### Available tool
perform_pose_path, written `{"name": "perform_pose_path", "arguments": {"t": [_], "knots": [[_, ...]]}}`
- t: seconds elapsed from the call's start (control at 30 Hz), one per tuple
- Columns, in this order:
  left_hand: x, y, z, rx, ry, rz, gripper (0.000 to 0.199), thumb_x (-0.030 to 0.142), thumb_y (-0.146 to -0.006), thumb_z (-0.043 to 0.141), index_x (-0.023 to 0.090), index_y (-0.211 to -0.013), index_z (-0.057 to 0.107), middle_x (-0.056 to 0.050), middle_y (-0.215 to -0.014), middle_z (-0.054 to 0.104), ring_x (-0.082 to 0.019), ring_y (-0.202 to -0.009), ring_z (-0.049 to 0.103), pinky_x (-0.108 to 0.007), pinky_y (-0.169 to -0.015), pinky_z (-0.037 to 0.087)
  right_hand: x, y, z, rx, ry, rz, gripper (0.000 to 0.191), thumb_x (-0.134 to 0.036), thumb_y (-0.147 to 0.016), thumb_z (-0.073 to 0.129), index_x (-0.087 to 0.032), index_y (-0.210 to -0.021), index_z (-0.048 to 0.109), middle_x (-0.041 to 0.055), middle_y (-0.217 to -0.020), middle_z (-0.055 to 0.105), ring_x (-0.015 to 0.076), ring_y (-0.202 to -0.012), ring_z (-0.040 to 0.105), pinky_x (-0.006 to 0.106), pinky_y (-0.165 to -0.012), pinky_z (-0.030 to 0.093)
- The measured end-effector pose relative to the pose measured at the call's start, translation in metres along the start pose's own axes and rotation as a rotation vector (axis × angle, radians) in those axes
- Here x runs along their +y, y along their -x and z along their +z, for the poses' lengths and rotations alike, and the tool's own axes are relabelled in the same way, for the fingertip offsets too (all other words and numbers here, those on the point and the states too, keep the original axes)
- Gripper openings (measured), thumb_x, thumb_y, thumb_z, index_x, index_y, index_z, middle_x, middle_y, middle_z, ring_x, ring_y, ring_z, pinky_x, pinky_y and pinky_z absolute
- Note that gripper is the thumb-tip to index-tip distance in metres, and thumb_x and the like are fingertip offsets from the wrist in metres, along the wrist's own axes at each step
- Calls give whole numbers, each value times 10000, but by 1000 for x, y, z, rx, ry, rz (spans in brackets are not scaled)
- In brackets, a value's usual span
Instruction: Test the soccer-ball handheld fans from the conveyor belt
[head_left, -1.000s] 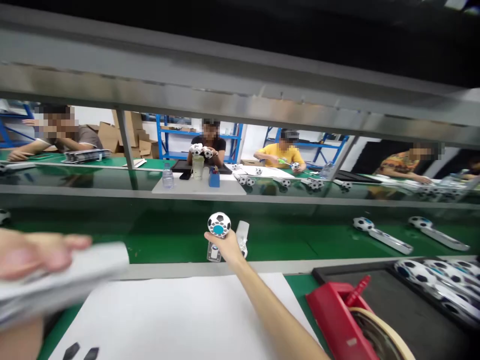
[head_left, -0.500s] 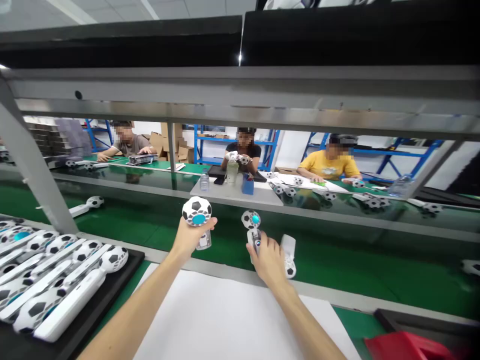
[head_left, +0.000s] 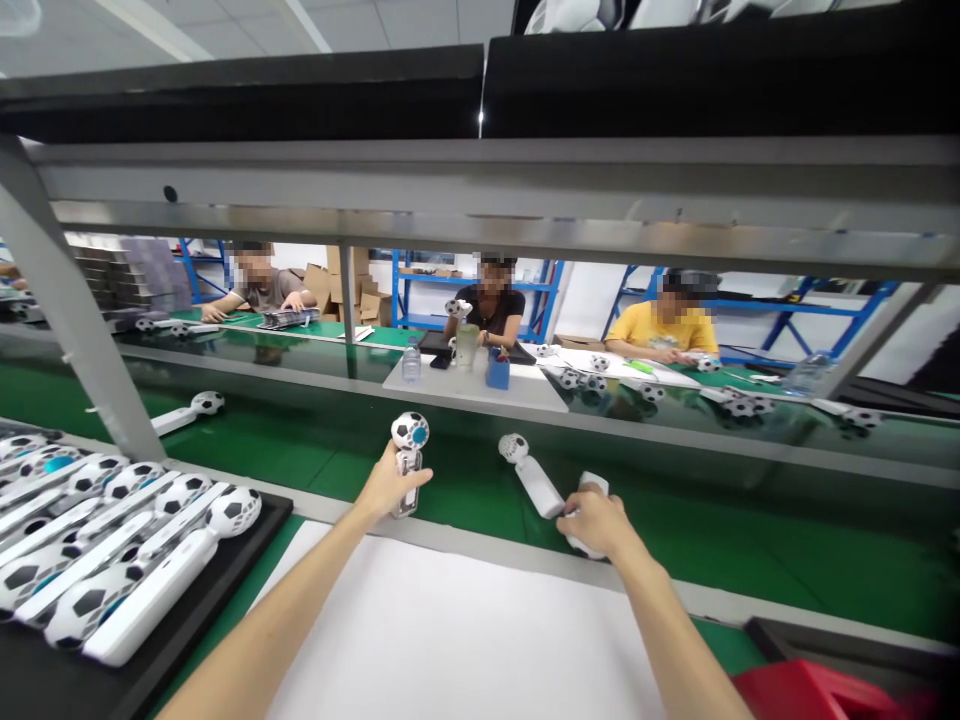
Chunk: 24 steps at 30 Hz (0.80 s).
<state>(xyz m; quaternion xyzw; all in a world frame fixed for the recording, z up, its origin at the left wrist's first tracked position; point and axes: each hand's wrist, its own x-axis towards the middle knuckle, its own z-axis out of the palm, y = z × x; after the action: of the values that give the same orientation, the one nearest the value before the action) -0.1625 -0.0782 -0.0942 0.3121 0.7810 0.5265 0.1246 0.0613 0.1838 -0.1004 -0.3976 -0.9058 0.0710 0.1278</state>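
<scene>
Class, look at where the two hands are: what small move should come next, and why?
Probably the right hand should firm its grip on the white piece: its fingers are on that piece, and a ball-headed device lies close by, while the left hand is occupied holding the football-topped device.

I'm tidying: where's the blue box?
Head view, right of centre: the blue box is on the pale board beyond the green belt, right of the cup.

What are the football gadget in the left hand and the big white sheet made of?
The football gadget in the left hand looks like smooth, hard plastic, from its crisp, rounded shell. The white sheet is probably matte paper, lying thin without glare.
</scene>
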Motion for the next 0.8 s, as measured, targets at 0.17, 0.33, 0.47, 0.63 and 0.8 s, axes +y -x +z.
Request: {"name": "perform_pose_path", "arguments": {"t": [0.17, 0.33, 0.47, 0.63, 0.8], "knots": [[-21, -2, 4, 16, -357, 1, 461, 417, -737, 703, 152, -1086, 558, -145, -1152, 590, -338, -1181, 481, -457, -983, 374, 0, 4, -8, -89, -6, 61, 168, -278, -834, 711, -137, -898, 646, 76, -1166, 597, 210, -1009, 568, 380, -861, 489], [-30, -7, 3, -32, -512, 3, 350, 448, -903, 562, 147, -1074, 612, -107, -1231, 561, -290, -1248, 442, -513, -1054, 327, -3, 9, -67, 62, -97, 149, 273, -296, -789, 644, -145, -1013, 686, 125, -1042, 653, 253, -896, 618, 356, -813, 463], [-21, -7, 3, -35, -510, -13, 316, 377, -928, 549, 137, -1126, 599, -112, -1231, 562, -285, -1223, 475, -520, -1043, 358, -16, 28, -117, 158, -208, 167, 345, -380, -811, 526, -190, -1048, 688, 128, -920, 693, 326, -880, 625, 398, -758, 446], [38, 21, 5, -111, -377, 159, 372, 285, -932, 466, 159, -1276, 525, -144, -1325, 500, -295, -1269, 445, -441, -1068, 354, -50, 57, -147, 77, -515, 48, 295, -433, -783, 577, -274, -992, 711, 35, -907, 713, 250, -821, 646, 316, -655, 500], [108, 74, 12, -502, -141, 392, 488, 429, -871, 603, 296, -1327, 492, -46, -1214, 590, -219, -1034, 579, -333, -907, 474, -83, 73, -151, -9, -1285, -46, 363, -429, -690, 717, -190, -963, 717, 31, -779, 671, 158, -615, 573, 221, -470, 446]]}}
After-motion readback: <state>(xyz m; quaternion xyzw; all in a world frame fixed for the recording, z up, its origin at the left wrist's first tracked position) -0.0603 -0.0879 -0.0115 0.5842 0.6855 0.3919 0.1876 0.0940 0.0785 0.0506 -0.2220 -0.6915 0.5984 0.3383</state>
